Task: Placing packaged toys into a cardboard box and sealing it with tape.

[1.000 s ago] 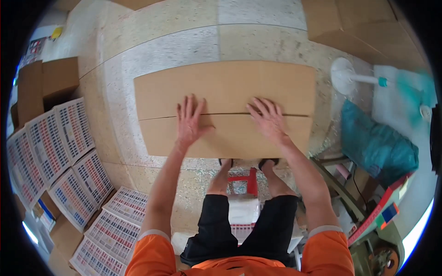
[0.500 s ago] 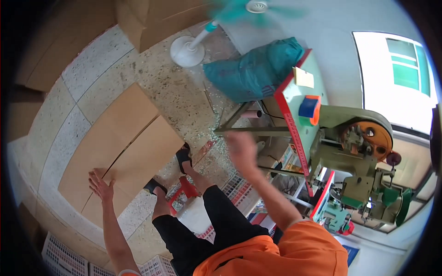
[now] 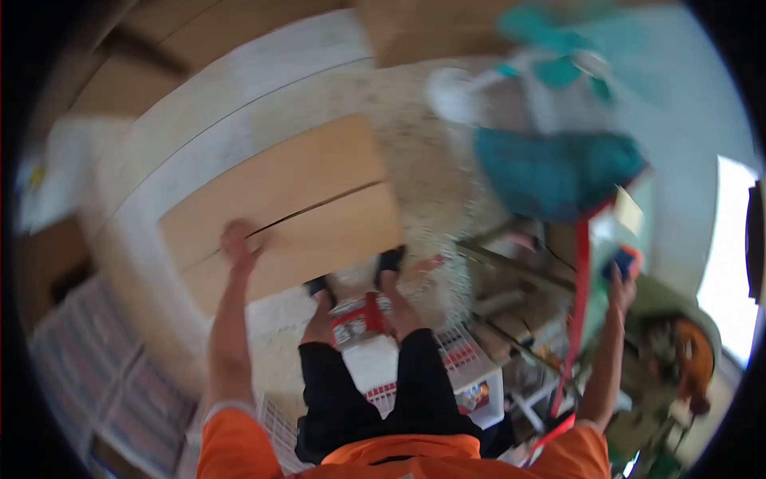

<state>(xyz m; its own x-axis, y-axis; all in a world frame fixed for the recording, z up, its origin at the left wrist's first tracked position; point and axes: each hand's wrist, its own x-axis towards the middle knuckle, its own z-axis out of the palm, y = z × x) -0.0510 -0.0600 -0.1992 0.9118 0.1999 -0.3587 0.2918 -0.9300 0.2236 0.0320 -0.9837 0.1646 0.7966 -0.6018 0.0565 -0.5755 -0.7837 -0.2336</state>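
A large flat brown cardboard box [image 3: 319,168] lies on the floor in front of my feet, a dark slit running between its flaps. My left hand [image 3: 239,246] rests on the box's left part beside that slit, thumb apart from the fingers, holding nothing. Far to the right, my right hand [image 3: 622,294] reaches the worktable. Its fingertips meet the lower edge of a blue and orange object [image 3: 624,262] that looks like a tape dispenser. Blur hides whether those fingers close on it.
Right of me stands a red-edged worktable [image 3: 582,275] with a green machine [image 3: 678,319]. Behind it lie a teal sack [image 3: 550,172] and a standing fan [image 3: 455,94]. White crates [image 3: 471,355] surround my legs. Stacked crates [image 3: 112,359] stand at left.
My right hand has gone from above the floor to the blue and orange object on the table. The view has turned and blurred. My left hand stays on the box.
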